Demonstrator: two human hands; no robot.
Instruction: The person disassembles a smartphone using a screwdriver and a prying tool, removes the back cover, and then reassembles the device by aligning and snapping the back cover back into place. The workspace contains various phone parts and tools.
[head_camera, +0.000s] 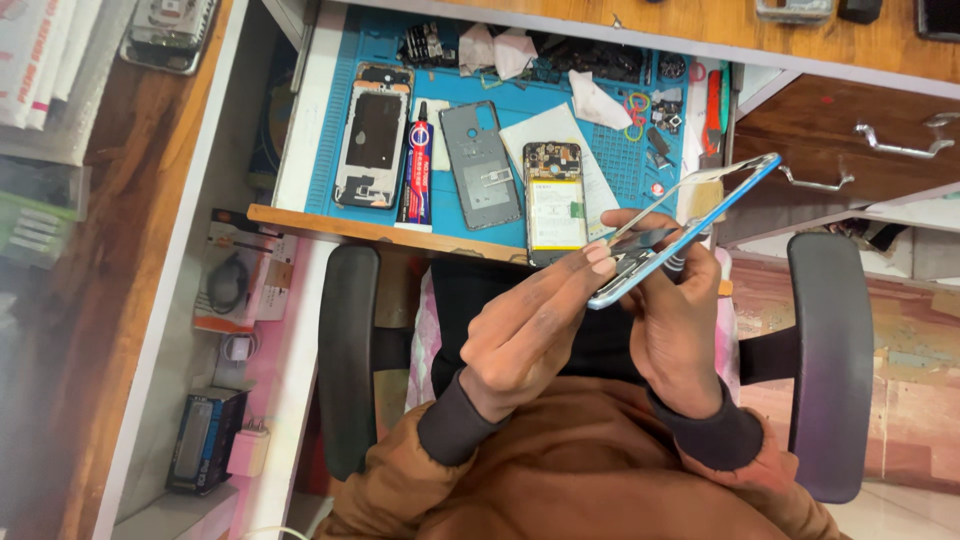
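My right hand (680, 320) grips a blue-edged phone frame (700, 215), held tilted on edge above my lap. My left hand (530, 320) pinches thin metal tweezers (645, 215) whose tips rest against the lower end of that frame. Both hands are close together in front of the desk's edge. On the blue work mat (610, 150) lie an opened phone with a yellow-labelled battery (553, 200), a grey back cover (480, 165), a glue tube (418, 165) and another stripped phone body (370, 135).
White tissues (500, 50) and small parts lie at the mat's far side, with coloured rubber bands (637, 110). A wooden drawer with a metal handle (880, 140) is at right. Black chair armrests (830, 360) flank me. Boxes and a charger (235, 290) sit on shelves at left.
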